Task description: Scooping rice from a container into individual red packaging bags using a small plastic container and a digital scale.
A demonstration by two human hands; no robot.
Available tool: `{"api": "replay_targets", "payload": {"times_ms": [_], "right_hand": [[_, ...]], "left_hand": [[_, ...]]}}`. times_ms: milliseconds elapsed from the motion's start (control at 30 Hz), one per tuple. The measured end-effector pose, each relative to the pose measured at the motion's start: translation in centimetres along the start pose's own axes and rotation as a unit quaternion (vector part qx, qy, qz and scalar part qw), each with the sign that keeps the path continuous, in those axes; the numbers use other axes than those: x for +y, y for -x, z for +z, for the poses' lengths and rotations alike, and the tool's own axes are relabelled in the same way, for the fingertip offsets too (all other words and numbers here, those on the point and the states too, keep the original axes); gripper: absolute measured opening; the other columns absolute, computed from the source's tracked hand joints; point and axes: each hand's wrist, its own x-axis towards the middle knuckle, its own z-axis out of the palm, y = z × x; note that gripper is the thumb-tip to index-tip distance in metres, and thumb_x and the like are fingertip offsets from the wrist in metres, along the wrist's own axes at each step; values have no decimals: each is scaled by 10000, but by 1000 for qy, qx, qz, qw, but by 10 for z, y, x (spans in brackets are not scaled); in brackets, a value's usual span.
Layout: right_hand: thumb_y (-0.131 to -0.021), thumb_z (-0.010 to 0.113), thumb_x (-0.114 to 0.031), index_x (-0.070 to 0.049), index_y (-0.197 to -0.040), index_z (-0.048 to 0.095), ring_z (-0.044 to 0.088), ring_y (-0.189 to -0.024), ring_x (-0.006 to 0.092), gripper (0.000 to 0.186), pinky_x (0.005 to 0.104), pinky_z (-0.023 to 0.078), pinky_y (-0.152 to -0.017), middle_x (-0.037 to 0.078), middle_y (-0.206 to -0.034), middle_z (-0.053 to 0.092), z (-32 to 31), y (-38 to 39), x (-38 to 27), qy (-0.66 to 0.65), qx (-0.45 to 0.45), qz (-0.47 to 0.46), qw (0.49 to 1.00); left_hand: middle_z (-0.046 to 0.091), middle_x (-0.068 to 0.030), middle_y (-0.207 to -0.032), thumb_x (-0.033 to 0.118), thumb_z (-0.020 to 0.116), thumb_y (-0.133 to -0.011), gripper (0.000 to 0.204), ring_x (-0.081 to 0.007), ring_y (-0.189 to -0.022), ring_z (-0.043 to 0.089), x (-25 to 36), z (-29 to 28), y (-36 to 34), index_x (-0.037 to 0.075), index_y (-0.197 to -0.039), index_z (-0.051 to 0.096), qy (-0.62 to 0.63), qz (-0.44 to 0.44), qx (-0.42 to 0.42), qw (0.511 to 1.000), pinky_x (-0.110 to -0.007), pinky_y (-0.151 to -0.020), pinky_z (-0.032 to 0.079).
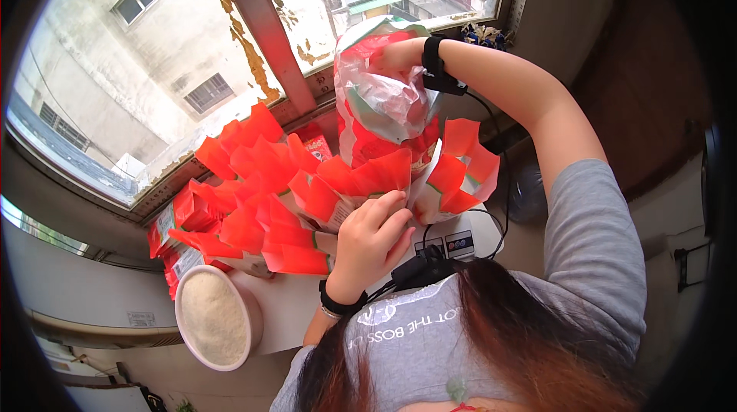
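Right hand [402,56]: inside big bag [390,105]; fingers hidden, can't tell
Left hand [371,239]: in front of it, fingers spread on red bag [367,175]
Bowl [255,321]: left of it

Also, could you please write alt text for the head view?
A person's right hand reaches into a large red-and-white plastic bag beside a window, while the left hand is at the front of a cluster of open red bags. A pale tub of whitish, grainy contents sits at lower left.
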Motion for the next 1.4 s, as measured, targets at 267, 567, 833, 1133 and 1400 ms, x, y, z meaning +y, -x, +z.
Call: {"api": "replay_targets", "payload": {"times_ms": [267,567,833,1133,1400], "right_hand": [[-928,443,-307,30,-1114,616,663,-815,253,423,397,562,-648,133,-1006,633,-56,49,-48,-346,165,267,884],[-905,485,-361,13,-1210,582,664,-758,314,492,393,574,-637,225,-1066,626,-49,106,-52,-489,294,373,732],[-902,567,-401,60,-1338,403,688,-881,337,656,365,575,-825,281,-998,638,-9,147,-70,-650,366,274,607],[-782,655,-521,9,-1176,604,690,-814,233,663,288,550,-760,218,-970,675,-3,197,-139,-617,397,265,626],[-825,627,-451,-9,-1163,630,694,-897,173,557,267,539,-796,112,-1052,689,-8,223,-179,-595,343,268,676]], "left_hand": [[616,-112,-1147,56,738,-695,248,-286,-853,632,8,-2,2,54,-916,627,0,0,-15,1000,-377,-719,511],[612,-115,-1149,54,736,-698,272,-301,-898,634,22,0,1,50,-946,625,-9,16,-17,1000,-375,-743,517],[612,-127,-1161,47,725,-718,332,-312,-941,630,32,6,-9,34,-1032,617,-14,13,-30,999,-384,-768,516],[539,-123,-1365,60,679,-778,560,-296,-964,628,25,20,-41,58,-1318,532,-2,33,-28,999,-387,-780,525],[563,-138,-1260,63,703,-769,373,-309,-983,627,22,34,-45,64,-1132,621,-5,27,-67,997,-388,-783,526]]}}
